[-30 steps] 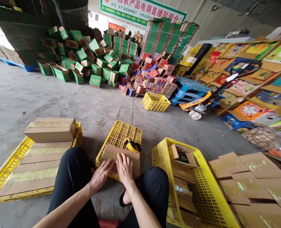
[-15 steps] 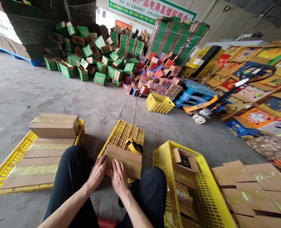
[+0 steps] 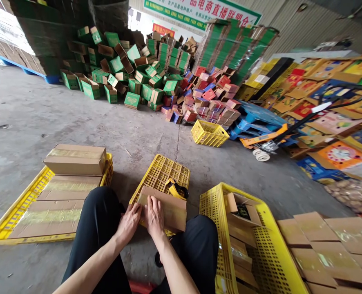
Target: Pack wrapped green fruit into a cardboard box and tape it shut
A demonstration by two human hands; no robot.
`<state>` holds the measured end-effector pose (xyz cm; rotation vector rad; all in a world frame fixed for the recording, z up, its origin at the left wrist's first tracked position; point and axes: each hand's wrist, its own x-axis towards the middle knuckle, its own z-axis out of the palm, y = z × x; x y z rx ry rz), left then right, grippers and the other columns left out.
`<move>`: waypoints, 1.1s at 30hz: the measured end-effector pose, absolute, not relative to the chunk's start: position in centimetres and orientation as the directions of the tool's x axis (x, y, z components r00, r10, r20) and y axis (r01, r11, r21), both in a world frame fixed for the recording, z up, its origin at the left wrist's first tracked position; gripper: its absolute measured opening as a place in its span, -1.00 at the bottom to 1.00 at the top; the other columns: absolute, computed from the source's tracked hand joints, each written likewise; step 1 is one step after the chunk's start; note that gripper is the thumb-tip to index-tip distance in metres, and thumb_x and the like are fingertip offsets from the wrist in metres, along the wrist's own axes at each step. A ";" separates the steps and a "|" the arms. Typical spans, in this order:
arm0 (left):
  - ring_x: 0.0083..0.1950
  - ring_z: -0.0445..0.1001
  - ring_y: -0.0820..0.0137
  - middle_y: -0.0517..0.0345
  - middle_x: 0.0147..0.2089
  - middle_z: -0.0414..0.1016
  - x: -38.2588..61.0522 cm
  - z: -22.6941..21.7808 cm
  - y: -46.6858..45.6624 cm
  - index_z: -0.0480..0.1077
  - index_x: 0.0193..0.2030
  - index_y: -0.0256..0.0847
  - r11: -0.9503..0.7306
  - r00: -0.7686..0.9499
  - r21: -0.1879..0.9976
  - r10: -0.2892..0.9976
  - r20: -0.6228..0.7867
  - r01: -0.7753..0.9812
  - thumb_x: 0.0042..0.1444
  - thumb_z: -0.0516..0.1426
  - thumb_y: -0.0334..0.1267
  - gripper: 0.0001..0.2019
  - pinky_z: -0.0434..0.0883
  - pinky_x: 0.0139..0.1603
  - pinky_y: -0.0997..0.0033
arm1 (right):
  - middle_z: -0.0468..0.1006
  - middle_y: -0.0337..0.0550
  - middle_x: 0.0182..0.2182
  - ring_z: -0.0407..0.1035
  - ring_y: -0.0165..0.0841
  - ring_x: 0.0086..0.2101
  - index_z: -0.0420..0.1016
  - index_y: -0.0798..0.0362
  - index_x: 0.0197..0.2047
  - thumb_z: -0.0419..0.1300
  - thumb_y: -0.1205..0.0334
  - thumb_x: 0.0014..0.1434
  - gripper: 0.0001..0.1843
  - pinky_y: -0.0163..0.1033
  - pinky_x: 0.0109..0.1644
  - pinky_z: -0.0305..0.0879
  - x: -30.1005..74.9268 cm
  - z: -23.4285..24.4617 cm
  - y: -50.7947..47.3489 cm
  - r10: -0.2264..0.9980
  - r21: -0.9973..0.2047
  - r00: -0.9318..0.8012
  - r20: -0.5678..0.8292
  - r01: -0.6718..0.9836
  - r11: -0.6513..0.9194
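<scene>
A long taped cardboard box (image 3: 174,211) lies across the near end of an upturned yellow crate (image 3: 171,171) between my knees. My left hand (image 3: 129,222) is closed at the box's left end, fingers bent against its edge. Right beside it, my right hand (image 3: 154,215) grips the box near that same end, its fingers over the top and its palm on the near side. Behind the box, a yellow and black tape dispenser (image 3: 177,189) rests on the crate, touched by neither hand.
Left of me, a yellow crate (image 3: 15,200) carries several taped boxes (image 3: 77,157). On the right, another yellow crate (image 3: 210,204) contains boxes, one open with dark contents (image 3: 241,210). Further right lie more taped boxes (image 3: 331,253). Ahead are a small yellow crate (image 3: 210,134) and a pallet jack (image 3: 269,143).
My right hand has moved slightly up and toward the box's left end, closer to my left hand. The whole view has shifted a little as my head turned left.
</scene>
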<state>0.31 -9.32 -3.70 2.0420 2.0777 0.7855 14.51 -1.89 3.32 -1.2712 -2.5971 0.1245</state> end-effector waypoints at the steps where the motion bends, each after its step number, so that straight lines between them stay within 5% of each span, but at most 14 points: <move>1: 0.15 0.56 0.19 -0.06 0.23 0.57 0.2 -3.5 -9.3 0.50 0.24 -0.19 -0.051 -0.074 0.454 0.964 0.254 0.890 0.32 0.00 -0.45 -0.57 0.60 0.16 0.24 | 0.49 0.17 0.30 0.45 -0.06 0.16 0.35 0.14 0.49 -0.12 0.26 0.55 -0.44 0.01 0.26 0.45 14.8 3.1 -2.1 0.780 -0.192 -0.594 0.195 0.757 0.624; 9: 0.27 0.53 0.15 -0.08 0.31 0.51 0.6 -3.3 -9.0 0.45 0.30 -0.22 0.021 -0.161 0.530 0.962 0.220 0.848 0.23 0.01 -0.47 -0.48 0.55 0.30 0.13 | 0.51 0.07 0.29 0.34 -0.13 0.29 0.32 0.07 0.51 -0.11 0.32 0.52 -0.42 -0.03 0.38 0.39 15.3 3.7 -2.7 0.688 -0.261 -0.682 0.247 0.637 0.725; 14: 0.32 0.52 0.14 -0.11 0.32 0.51 0.8 -3.3 -9.0 0.46 0.29 -0.22 -0.014 -0.204 0.581 0.929 0.308 0.814 0.14 0.01 -0.54 -0.42 0.54 0.33 0.10 | 0.55 0.02 0.17 0.43 -0.18 0.14 0.34 0.03 0.48 -0.05 0.40 0.49 -0.43 -0.11 0.31 0.45 12.9 5.0 -1.5 0.639 -0.375 -0.737 0.220 0.541 0.753; 20: 0.26 0.58 0.12 -0.11 0.23 0.59 0.8 -2.0 -9.1 0.49 0.22 -0.20 -0.024 -0.273 0.672 0.902 0.334 0.740 0.16 0.02 -0.51 -0.49 0.56 0.30 0.02 | 0.56 0.08 0.08 0.45 -0.10 0.04 0.46 0.10 0.36 0.04 0.47 0.41 -0.49 0.00 0.20 0.51 11.1 4.6 -0.3 0.706 -0.346 -0.673 0.221 0.623 0.702; 26: 0.25 0.60 0.16 -0.14 0.23 0.61 0.7 -1.7 -8.8 0.41 0.31 -0.23 -0.085 -0.404 0.828 0.842 0.357 0.554 0.22 -0.02 -0.44 -0.46 0.57 0.29 0.05 | 0.52 -0.01 0.22 0.37 -0.15 0.18 0.32 -0.01 0.48 0.04 0.42 0.45 -0.42 -0.05 0.31 0.45 12.3 4.4 -2.6 0.685 -0.371 -0.685 0.247 0.587 0.720; 33: 0.24 0.59 0.18 -0.12 0.21 0.59 0.3 -2.4 -8.9 0.43 0.35 -0.22 -0.097 -0.412 0.871 0.852 0.323 0.482 0.29 -0.04 -0.35 -0.48 0.51 0.33 0.05 | 0.49 0.09 0.30 0.33 -0.08 0.26 0.19 0.08 0.57 0.06 0.47 0.37 -0.26 0.02 0.38 0.39 13.3 3.5 -5.5 0.678 -0.371 -0.676 0.288 0.574 0.730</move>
